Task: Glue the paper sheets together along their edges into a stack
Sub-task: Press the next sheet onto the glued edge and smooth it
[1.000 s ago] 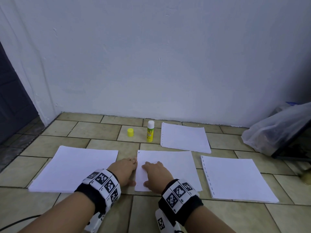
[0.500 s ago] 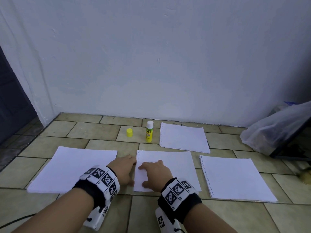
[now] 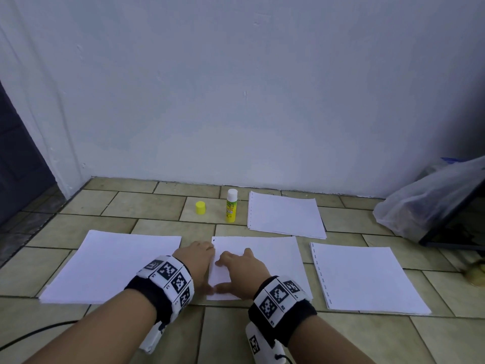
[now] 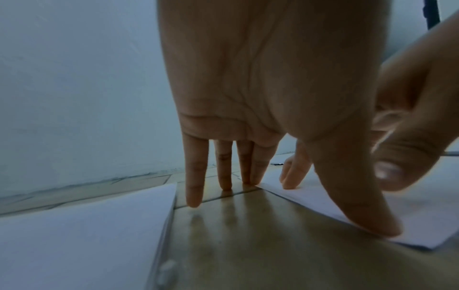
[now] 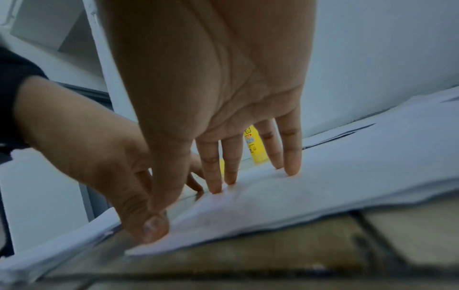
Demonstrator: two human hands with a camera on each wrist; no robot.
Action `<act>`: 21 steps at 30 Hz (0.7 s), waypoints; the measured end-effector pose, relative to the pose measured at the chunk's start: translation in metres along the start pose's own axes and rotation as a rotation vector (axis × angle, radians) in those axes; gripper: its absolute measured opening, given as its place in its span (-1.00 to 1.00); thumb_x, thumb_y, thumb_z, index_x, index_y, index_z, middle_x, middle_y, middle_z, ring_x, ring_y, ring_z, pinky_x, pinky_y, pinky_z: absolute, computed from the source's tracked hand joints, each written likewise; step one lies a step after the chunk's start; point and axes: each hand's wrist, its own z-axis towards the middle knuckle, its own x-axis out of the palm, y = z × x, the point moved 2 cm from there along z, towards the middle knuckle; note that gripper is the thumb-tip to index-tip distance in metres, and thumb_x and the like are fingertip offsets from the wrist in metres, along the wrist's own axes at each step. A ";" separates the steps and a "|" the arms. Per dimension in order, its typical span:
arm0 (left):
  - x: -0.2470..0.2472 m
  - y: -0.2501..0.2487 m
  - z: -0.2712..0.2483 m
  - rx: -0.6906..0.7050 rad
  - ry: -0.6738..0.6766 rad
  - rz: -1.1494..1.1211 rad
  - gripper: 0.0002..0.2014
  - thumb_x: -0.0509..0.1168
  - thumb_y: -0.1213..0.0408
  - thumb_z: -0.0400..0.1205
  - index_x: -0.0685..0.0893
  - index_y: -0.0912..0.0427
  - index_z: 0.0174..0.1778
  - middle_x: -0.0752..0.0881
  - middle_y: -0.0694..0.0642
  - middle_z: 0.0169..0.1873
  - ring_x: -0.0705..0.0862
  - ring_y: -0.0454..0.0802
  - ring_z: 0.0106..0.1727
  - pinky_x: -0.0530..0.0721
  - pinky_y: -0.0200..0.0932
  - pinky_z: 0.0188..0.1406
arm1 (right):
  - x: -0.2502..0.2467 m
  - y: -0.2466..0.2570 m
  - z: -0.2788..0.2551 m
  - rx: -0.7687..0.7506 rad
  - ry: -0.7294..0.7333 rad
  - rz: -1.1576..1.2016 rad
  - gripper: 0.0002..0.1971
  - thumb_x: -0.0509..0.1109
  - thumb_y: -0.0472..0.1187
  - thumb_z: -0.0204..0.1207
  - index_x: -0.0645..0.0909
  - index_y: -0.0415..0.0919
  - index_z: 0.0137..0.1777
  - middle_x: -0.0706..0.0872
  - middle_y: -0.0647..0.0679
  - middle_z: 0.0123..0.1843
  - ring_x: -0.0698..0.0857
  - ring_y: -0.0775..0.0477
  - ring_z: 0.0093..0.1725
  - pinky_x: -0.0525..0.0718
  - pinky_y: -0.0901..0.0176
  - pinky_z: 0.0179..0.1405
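Tiled floor [image 3: 147, 203] — both hands, left [image 3: 195, 261] and right [image 3: 240, 269], spread flat, pressing middle sheets [image 3: 273, 256]; glue stick [image 3: 231, 206] uncapped.

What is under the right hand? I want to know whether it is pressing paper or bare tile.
The right hand presses straight fingers on the middle paper sheet, near its left edge. Whether more sheets lie beneath is hidden.

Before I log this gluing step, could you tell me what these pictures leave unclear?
- Head view: glue under the white middle sheet, hidden by paper and both hands.
- Head view: label on the yellow glue stick, too small.
- Head view: contents of the translucent plastic bag, cut off at the edge.
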 end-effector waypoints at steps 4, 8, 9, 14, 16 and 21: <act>-0.001 -0.004 -0.001 -0.036 0.009 0.047 -0.17 0.47 -0.12 0.46 0.26 0.11 0.55 0.37 0.07 0.48 0.36 0.02 0.49 0.47 -0.02 0.37 | -0.006 -0.001 0.006 0.017 0.029 -0.017 -0.44 0.36 0.07 0.56 0.37 -0.03 0.53 0.52 -0.03 0.46 0.32 -0.23 0.45 0.47 -0.04 0.33; -0.002 -0.004 0.002 -0.038 -0.004 0.075 -0.14 0.47 -0.13 0.44 0.25 0.11 0.57 0.39 0.06 0.44 0.36 -0.01 0.48 0.46 -0.04 0.37 | -0.005 0.004 0.018 0.011 -0.028 -0.084 -0.21 0.52 -0.09 0.44 0.20 -0.18 0.60 0.26 -0.16 0.59 0.27 -0.21 0.55 0.45 -0.15 0.42; -0.001 -0.003 0.003 -0.036 -0.002 0.077 -0.13 0.47 -0.14 0.43 0.24 0.11 0.57 0.39 0.05 0.45 0.35 -0.01 0.48 0.46 -0.03 0.38 | -0.005 0.003 0.019 -0.010 -0.005 -0.086 -0.16 0.51 -0.09 0.46 0.13 -0.17 0.64 0.13 -0.13 0.66 0.20 -0.18 0.61 0.34 -0.21 0.51; 0.003 -0.001 0.005 -0.017 -0.017 0.103 -0.11 0.45 -0.19 0.42 0.25 0.11 0.57 0.35 0.04 0.49 0.32 0.01 0.49 0.44 0.01 0.41 | -0.014 -0.032 0.016 0.063 0.050 0.012 -0.29 0.34 0.10 0.57 0.15 -0.02 0.65 0.28 -0.03 0.64 0.28 -0.12 0.61 -0.05 -0.23 0.64; 0.003 -0.001 0.005 0.000 -0.011 0.126 -0.10 0.43 -0.21 0.43 0.22 0.13 0.59 0.33 0.03 0.51 0.29 0.02 0.51 0.41 0.04 0.42 | -0.020 -0.056 0.013 0.143 0.018 0.046 -0.36 0.30 0.15 0.58 0.24 0.02 0.61 0.39 -0.03 0.59 0.34 -0.12 0.57 0.02 -0.18 0.64; 0.002 0.000 0.006 0.019 0.011 0.148 -0.09 0.40 -0.21 0.46 0.18 0.16 0.62 0.26 0.02 0.57 0.22 0.02 0.56 0.38 0.06 0.45 | -0.032 -0.110 0.000 0.340 -0.026 0.032 -0.38 0.38 0.17 0.51 0.35 0.06 0.55 0.48 0.01 0.52 0.43 -0.11 0.50 0.36 -0.05 0.52</act>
